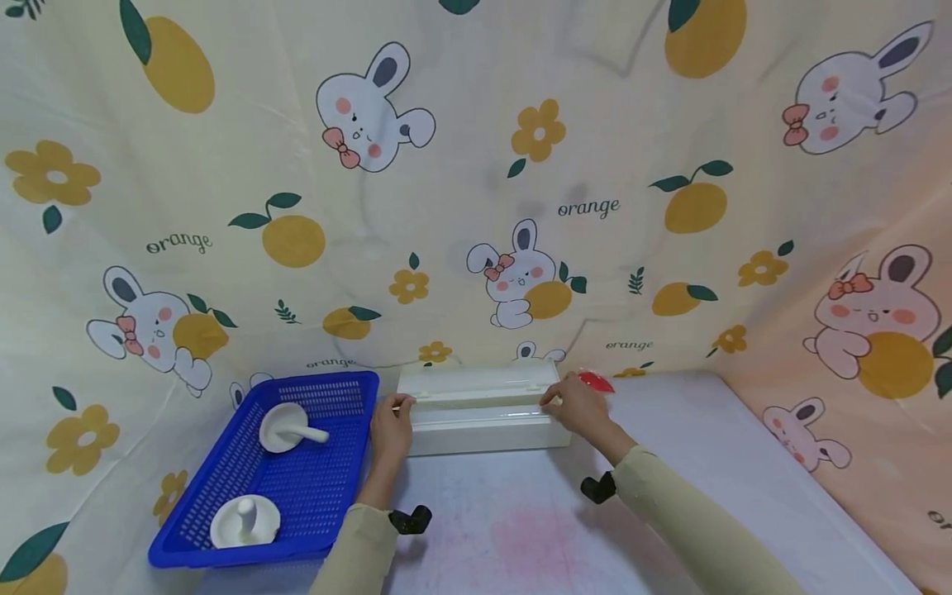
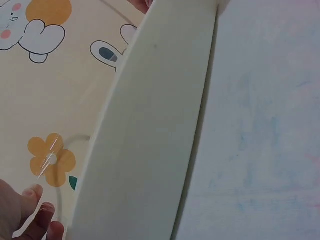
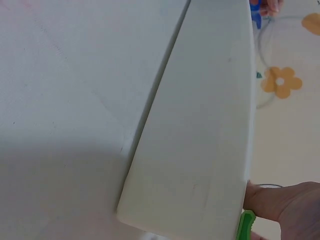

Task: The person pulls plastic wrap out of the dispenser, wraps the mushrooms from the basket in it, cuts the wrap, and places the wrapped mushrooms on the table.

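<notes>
Just at the left end of the white box [image 1: 487, 438], the left hand [image 1: 390, 431] has its thumb and fingers together, pinching clear film [image 2: 48, 159] that shows as a thin, shiny wisp in the left wrist view. At the box's right end, the right hand [image 1: 583, 409] has its fingers bent and their tips drawn together on the other end of that film, though the exact grip is partly hidden. Between the two hands the box lies lengthwise, its rounded lid [image 1: 476, 380] raised along the back. In the right wrist view a small green piece [image 3: 245, 225] shows beside the box's end, near the right hand; what it is cannot be told. Beige sleeves [image 1: 687, 516] reach toward the box from its near side. Behind the box's right end, just past the right hand, lies a red object [image 1: 596, 381]. Left of the box stands a blue basket [image 1: 312, 496], with two round white pieces [image 1: 281, 428] with handles inside it. Under the box spreads a pale tabletop [image 1: 476, 529] with a pinkish stain in front, and behind it hangs a cloth [image 1: 454, 198] printed with rabbits, oranges and flowers.
</notes>
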Available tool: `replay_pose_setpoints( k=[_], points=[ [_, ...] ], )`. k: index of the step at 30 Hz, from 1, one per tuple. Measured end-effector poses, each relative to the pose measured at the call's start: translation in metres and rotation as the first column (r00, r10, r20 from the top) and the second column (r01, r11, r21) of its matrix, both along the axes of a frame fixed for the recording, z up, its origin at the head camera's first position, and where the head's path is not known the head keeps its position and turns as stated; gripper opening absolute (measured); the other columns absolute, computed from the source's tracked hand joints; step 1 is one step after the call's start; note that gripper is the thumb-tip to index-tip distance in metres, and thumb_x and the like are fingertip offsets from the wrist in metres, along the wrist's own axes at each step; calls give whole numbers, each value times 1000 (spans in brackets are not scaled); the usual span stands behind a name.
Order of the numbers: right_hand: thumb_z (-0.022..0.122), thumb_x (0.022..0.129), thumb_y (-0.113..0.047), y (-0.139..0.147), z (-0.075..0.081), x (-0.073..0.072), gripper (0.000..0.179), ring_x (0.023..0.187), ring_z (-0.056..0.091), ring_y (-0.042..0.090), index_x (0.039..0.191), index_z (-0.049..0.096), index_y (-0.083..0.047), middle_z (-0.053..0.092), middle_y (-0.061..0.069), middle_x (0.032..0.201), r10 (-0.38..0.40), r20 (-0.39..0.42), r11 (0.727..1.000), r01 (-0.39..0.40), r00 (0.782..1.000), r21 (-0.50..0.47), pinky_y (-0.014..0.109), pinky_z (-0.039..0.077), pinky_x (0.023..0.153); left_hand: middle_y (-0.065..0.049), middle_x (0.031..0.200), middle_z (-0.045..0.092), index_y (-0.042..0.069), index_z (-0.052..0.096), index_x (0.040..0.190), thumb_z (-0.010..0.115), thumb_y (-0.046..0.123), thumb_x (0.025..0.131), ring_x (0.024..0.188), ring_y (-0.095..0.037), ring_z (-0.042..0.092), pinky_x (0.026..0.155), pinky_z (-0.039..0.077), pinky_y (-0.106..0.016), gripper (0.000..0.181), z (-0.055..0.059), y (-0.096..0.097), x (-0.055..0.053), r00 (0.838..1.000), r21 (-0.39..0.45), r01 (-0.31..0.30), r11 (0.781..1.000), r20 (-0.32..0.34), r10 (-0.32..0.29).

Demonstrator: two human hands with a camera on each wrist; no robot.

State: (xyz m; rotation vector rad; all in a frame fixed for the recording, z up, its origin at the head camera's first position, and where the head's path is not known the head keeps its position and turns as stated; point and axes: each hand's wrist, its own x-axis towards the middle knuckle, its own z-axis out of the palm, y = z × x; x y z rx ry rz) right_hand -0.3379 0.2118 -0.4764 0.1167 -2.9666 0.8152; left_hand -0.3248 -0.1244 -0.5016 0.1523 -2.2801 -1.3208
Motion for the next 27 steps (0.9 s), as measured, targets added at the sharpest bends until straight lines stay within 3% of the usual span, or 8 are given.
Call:
replay_pose_setpoints(
  k=[7,14,21,27],
  points=[
    [87,92,-24,-1,-6,-3,5,97,55,23,98,87,-22,59,4,103,34,6,998,-34,999,-52,34,47,73,-21,114,74,0,75,106,66,10,106,99,-37,70,92,54,-53,13,0,-2,0,1000,-8,-2,1000,18,2],
    [87,92,-23,-5,-14,-8,8,97,60,20,100,86,-23,70,-2,102,109,-42,988,-113,993,-104,34,54,78,-20,115,74,0,75,107,66,11,107,99,-36,70,90,54,-52,14,1,-1,0,999,2,-14,1000,37,13],
    [88,90,-30,-14,-14,-9,10,95,60,17,100,87,-28,70,-7,100,124,-66,989,-129,990,-76,33,50,77,-21,113,74,-1,74,107,66,11,107,97,-36,69,87,54,-51,14,5,3,1,999,7,-17,1000,44,17],
    [89,90,-25,-18,-11,-12,5,95,60,17,94,87,-25,69,-9,96,171,-60,980,-176,983,-87,33,52,77,-21,114,74,0,74,107,65,10,107,98,-36,69,88,54,-51,14,6,1,1,999,5,-10,1000,44,9]
  ],
)
